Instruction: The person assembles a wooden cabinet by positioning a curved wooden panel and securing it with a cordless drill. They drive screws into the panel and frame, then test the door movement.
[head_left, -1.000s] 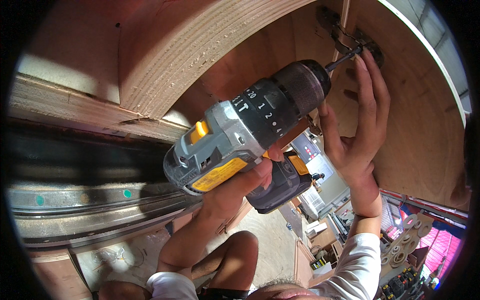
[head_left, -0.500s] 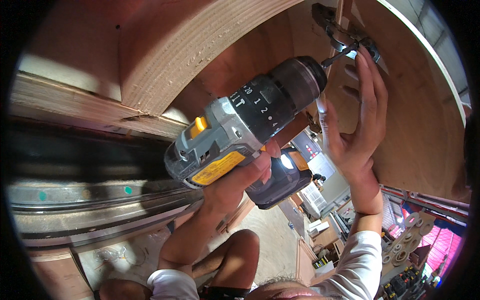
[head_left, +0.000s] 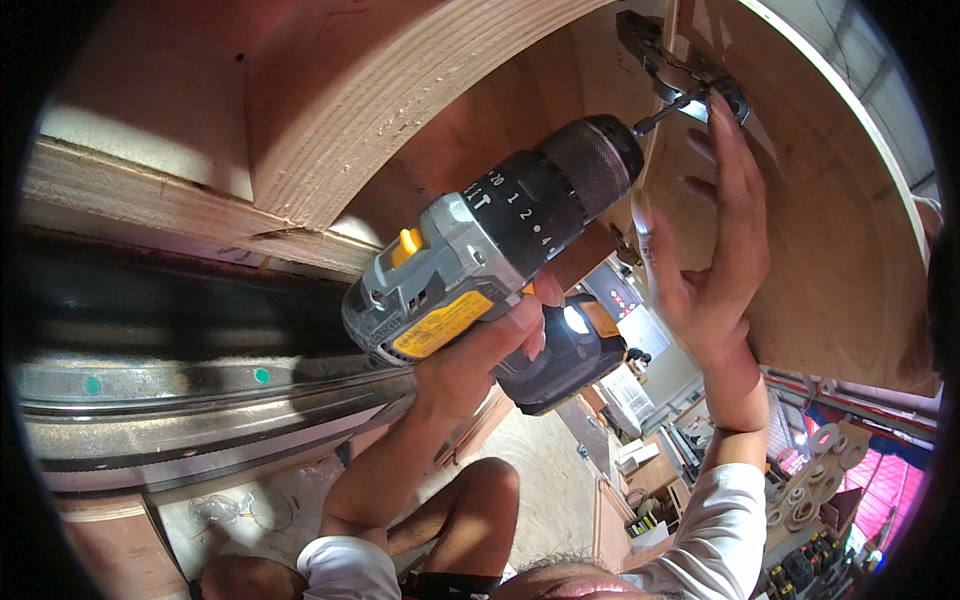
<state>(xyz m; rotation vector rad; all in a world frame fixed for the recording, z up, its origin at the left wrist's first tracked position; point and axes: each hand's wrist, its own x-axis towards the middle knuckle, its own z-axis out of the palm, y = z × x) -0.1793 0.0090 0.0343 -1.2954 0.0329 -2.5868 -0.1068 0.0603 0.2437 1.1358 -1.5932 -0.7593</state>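
A grey, black and yellow cordless drill [head_left: 480, 235] fills the middle, tilted up to the right. Its handle is wrapped by the fingers of my left hand [head_left: 490, 350]. From the chuck a thin driver bit [head_left: 660, 117] reaches to a dark metal hinge [head_left: 727, 98] on a curved wooden panel [head_left: 830, 210]. My right hand [head_left: 725, 240] is raised beside the bit, fingers stretched and apart, with a fingertip at the hinge by the bit's tip. Whether a screw sits at that tip is hidden.
A thick curved wooden frame [head_left: 400, 110] arches over the drill on the left. Below it runs a dark metal rail [head_left: 200, 385]. Lower right, a rack with rolls of tape [head_left: 815, 475] stands among workshop shelves. A bent knee [head_left: 480, 500] shows below.
The drill has shifted slightly right and down at its back end, and its chuck slightly left. My right hand keeps nearly the same place at the hinge.
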